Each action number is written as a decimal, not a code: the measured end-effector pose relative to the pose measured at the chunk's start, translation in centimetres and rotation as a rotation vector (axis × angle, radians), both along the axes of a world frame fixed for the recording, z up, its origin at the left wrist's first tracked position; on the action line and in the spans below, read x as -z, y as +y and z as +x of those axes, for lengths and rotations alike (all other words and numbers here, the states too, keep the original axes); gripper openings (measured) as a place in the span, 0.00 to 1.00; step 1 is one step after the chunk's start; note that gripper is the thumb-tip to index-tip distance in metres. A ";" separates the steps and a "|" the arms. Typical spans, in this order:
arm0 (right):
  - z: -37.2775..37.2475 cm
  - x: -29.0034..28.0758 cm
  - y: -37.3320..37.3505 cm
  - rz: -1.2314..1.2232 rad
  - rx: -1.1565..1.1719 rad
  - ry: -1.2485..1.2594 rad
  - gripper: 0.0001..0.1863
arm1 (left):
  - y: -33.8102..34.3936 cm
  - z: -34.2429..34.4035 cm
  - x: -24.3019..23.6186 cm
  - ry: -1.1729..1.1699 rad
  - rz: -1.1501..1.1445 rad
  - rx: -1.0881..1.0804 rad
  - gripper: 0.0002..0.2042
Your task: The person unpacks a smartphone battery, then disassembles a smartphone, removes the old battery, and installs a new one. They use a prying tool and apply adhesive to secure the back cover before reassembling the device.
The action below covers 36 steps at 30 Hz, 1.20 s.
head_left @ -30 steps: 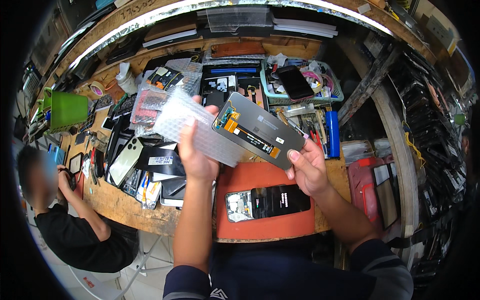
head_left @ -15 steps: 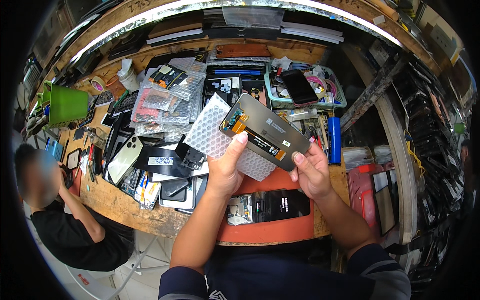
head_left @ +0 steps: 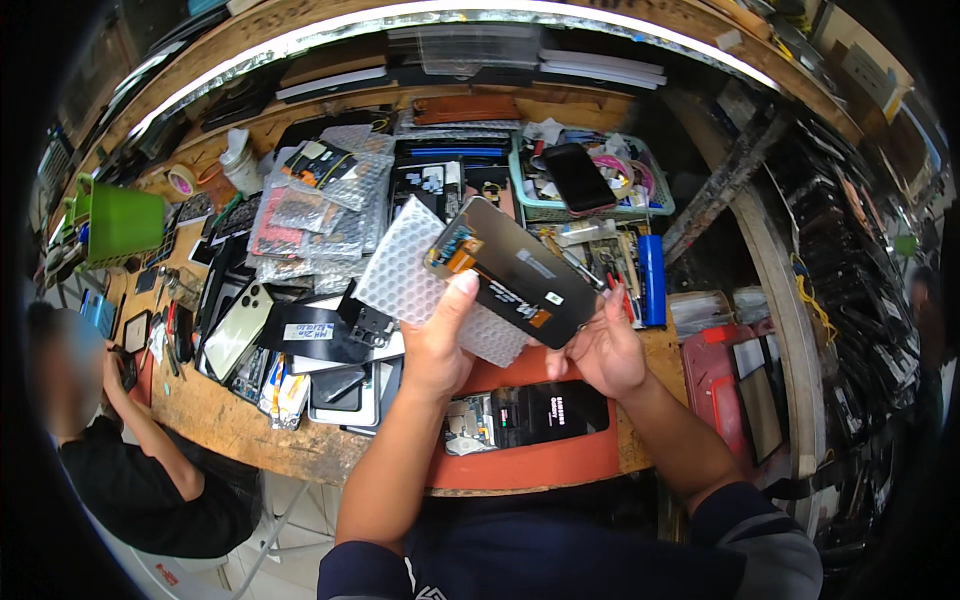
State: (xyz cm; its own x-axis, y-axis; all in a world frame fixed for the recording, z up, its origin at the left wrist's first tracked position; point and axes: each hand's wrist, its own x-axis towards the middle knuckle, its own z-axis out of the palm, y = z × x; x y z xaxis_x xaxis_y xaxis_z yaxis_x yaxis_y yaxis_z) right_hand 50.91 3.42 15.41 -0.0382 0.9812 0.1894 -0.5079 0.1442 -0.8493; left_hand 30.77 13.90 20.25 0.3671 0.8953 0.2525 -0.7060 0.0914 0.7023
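My left hand (head_left: 440, 345) is closed on a phone screen assembly (head_left: 525, 275), its dark back and orange flex cable upward, together with a bubble-wrap sleeve (head_left: 400, 260) beneath it; the thumb lies over the screen. My right hand (head_left: 605, 345) has loosened fingers, apart, beside the screen's lower right edge; whether the fingertips still touch it is unclear. Below both hands, a partly disassembled phone (head_left: 470, 420) with exposed internals and a black screen section lies on an orange mat (head_left: 520, 460).
A co-worker (head_left: 130, 465) sits at left. The wooden bench (head_left: 230, 430) carries wrapped parts (head_left: 315, 225), phones and tools. A mint basket (head_left: 640, 200) with a black phone stands behind, a green basket (head_left: 120, 215) at left, a blue cylinder (head_left: 650, 280) and red case (head_left: 710, 390) at right.
My left hand has moved up under the screen, its thumb now over the screen's back. The bubble sleeve has shifted beneath it. My right hand's grip on the lower edge has loosened.
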 end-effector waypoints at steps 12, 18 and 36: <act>-1.0 -1.4 -0.2 -0.128 -0.173 0.137 0.50 | 1.0 0.2 1.2 0.030 -0.098 -0.028 0.22; -0.9 -1.3 0.2 -0.077 -0.108 0.166 0.50 | 0.8 0.3 1.1 0.034 -0.057 -0.044 0.23; -0.9 -1.9 0.2 -0.083 -0.051 0.206 0.46 | 0.5 0.4 0.9 0.064 -0.080 -0.031 0.25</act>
State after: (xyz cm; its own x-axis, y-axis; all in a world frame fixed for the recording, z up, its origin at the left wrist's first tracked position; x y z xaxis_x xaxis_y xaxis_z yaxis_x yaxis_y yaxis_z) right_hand 50.02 3.61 17.34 -0.0568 0.9915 0.1169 -0.6766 0.0478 -0.7348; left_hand 31.19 14.38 19.35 0.3520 0.9228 0.1570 -0.6635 0.1276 0.7372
